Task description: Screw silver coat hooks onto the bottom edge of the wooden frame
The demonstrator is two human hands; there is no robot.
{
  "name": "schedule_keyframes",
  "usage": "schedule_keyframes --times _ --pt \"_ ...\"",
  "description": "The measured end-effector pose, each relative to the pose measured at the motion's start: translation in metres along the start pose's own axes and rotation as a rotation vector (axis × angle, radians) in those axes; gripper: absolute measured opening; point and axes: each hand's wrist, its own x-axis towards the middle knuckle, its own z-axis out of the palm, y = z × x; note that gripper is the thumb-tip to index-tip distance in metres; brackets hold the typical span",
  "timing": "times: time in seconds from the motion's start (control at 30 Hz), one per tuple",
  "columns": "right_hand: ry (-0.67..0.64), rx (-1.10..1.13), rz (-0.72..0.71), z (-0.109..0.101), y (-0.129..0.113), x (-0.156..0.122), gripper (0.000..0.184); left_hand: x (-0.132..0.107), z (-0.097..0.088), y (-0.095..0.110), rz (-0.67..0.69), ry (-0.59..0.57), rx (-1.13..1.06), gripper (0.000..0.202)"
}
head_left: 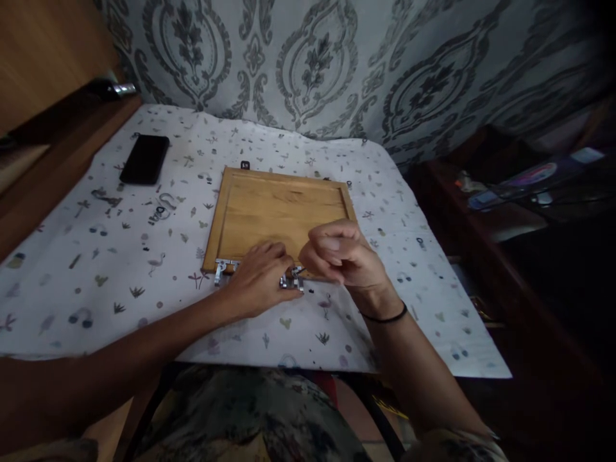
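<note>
A wooden panel [283, 205] with a raised frame lies flat on the patterned tablecloth. Along its near edge are small metal hinges; one hinge [219, 273] sits at the near left corner. My left hand [262, 276] rests over the near edge, its thumb and fingers closed around another metal hinge [294, 282]. Just to the right, my right hand [344, 253] is raised above the panel's near right part, fingers curled in a pinch. Whatever it may hold is hidden by the fingers. A black band circles the right wrist.
A black phone [145, 159] lies at the left of the tablecloth [168, 308]. Wooden furniture [67, 154] borders the left side. A patterned curtain or wall covering [315, 64] rises behind. A dark surface with several items [520, 179] stands to the right.
</note>
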Motion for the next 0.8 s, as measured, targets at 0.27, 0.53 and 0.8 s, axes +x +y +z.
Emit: schedule_keyframes --times 0.27,0.53,0.8 --pt "0.307 -0.067 -0.109 0.023 0.006 -0.001 0.052 0.001 0.000 0.002 -0.027 -0.037 0.094 0.030" --pt "0.897 -0.208 -0.439 0.049 0.020 -0.003 0.047 -0.001 0.000 0.001 -0.027 -0.004 0.075 0.028" --pt "0.796 -0.236 -0.398 0.048 0.017 -0.005 0.051 -0.001 -0.001 0.003 -0.038 -0.011 0.081 0.029"
